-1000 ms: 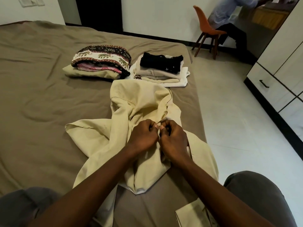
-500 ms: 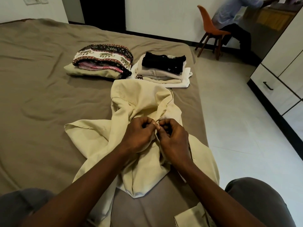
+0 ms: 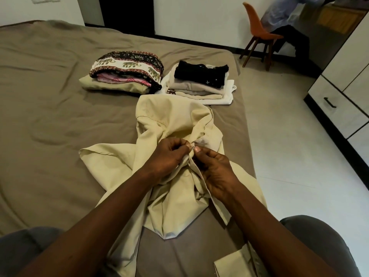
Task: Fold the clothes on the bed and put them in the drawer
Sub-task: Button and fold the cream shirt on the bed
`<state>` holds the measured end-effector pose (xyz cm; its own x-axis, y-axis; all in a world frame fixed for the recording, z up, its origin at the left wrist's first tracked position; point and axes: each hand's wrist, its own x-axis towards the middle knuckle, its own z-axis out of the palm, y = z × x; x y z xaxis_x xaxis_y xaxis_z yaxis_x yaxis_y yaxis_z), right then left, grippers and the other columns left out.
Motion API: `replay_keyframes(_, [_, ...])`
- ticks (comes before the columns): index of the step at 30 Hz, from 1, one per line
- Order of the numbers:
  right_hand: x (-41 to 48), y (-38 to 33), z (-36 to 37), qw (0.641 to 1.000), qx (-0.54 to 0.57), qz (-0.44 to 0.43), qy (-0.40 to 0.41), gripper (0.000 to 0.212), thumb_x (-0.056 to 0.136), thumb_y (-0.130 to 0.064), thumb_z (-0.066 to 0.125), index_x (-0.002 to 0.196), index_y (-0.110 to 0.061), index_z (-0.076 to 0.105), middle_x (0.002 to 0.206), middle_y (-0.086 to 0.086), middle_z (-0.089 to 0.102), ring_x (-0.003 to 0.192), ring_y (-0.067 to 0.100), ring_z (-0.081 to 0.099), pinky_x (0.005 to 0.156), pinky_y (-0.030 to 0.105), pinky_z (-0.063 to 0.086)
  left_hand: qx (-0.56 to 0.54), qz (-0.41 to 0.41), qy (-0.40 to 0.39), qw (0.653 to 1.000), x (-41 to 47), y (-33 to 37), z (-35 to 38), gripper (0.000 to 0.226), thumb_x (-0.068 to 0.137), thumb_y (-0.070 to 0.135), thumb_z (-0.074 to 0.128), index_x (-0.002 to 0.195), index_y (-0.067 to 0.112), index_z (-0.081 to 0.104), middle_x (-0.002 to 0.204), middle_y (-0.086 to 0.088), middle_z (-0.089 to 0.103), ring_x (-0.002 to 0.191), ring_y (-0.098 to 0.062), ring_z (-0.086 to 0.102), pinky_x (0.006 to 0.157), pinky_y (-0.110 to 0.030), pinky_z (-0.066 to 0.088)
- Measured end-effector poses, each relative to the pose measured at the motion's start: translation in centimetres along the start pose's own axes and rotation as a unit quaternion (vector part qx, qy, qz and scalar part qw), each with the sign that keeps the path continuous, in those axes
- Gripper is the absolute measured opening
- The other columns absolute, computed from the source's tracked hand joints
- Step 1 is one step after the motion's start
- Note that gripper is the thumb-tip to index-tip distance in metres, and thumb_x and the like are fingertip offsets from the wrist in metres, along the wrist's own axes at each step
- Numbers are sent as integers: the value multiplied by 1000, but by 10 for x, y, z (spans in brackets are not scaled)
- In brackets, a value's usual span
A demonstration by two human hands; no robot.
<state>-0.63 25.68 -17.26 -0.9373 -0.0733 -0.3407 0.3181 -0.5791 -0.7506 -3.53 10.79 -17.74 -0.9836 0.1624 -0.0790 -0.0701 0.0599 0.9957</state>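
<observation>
At the bottom edge the person's knees in grey trousers (image 3: 311, 236) frame the view, the right one past the side of the bed (image 3: 50, 116), which has a brown sheet. A cream shirt (image 3: 171, 116) lies rumpled on the sheet straight ahead, one sleeve spread out to the left and a folded cuff end (image 3: 235, 262) lying near the right knee. Both hands are at the middle of the shirt, thumbs almost touching: the left hand (image 3: 167, 156) pinches a bunched edge of the cloth between thumb and curled fingers, and the right hand (image 3: 216, 172) pinches the facing edge in the same way. Beyond the shirt's far end are two stacks of folded clothes, side by side on the bed: the left stack (image 3: 127, 66) topped by an elephant-print piece, the right stack (image 3: 199, 74) topped by a black one. To the right, across the pale floor (image 3: 279, 146), a closed white drawer (image 3: 337, 108) with a dark handle sits in a cabinet. Farther back stand an orange chair (image 3: 259, 31) and a blurred person (image 3: 287, 27).
</observation>
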Motion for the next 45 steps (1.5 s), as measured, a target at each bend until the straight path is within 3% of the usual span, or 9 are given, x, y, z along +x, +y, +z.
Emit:
replay_keyframes(6, [7,-5,-10,999,24,28,-25,34,93,0,65,125,10,65,122,28,68,105,34,68,100,46,55,11,23,3,1000,-4,4,2,19,102,23,63,88,17,75,87,-7,75,81,-16,67,80,-34,52])
replay_keyframes(14, [9,-3,-12,993,-105,-41,17,9,88,2,74,96,4,74,80,16,73,69,22,68,66,28,62,138,80,33,987,-5,-6,3,18,91,35,60,86,25,74,76,6,72,73,-12,66,76,-43,56])
replay_keyframes(22, [6,10,-15,875,-397,-268,70,6,92,-17,75,96,-18,79,88,-5,79,85,11,76,83,39,62,237,80,121,961,-6,-11,18,19,101,30,57,85,26,65,78,7,69,75,-13,65,69,-34,51])
replay_keyframes(26, [8,12,-14,924,-313,-215,50,10,94,-19,75,98,-13,81,90,5,80,91,24,77,92,49,61,262,73,118,955,-7,-15,21,22,103,38,53,91,22,63,83,4,69,78,-15,65,70,-36,52])
replay_keyframes(29, [13,8,-15,968,-203,-142,36,9,94,-10,73,96,-6,80,95,19,78,94,34,75,99,54,57,48,3,55,997,-5,-12,19,25,101,35,58,93,16,71,85,-6,75,81,-24,72,79,-42,58])
replay_keyframes(36, [18,2,-19,987,-120,-102,-39,19,94,-15,70,106,-1,76,107,24,74,102,35,70,98,47,57,-25,-22,76,997,3,-10,12,17,95,20,73,108,16,62,84,-7,64,58,-11,55,53,-26,45])
replay_keyframes(40, [12,-5,-24,944,-286,-153,-62,29,84,-3,79,111,-9,72,100,13,78,93,29,75,86,41,62,-78,-136,-17,988,12,15,5,20,99,24,64,116,17,69,89,-7,68,56,-14,59,50,-24,48])
replay_keyframes(43, [14,-7,-20,890,-408,-202,-32,23,82,-24,72,105,-25,74,94,-2,79,90,18,75,83,44,60,57,-171,-87,980,31,36,6,41,97,52,61,92,12,72,80,-8,68,57,-18,58,51,-24,45])
replay_keyframes(45, [17,-14,-19,863,-444,-240,-4,25,82,-20,72,107,-27,72,92,-8,76,86,8,72,77,36,57,153,-125,-77,977,50,55,17,34,99,40,66,84,9,68,69,-14,62,49,-18,54,47,-22,42])
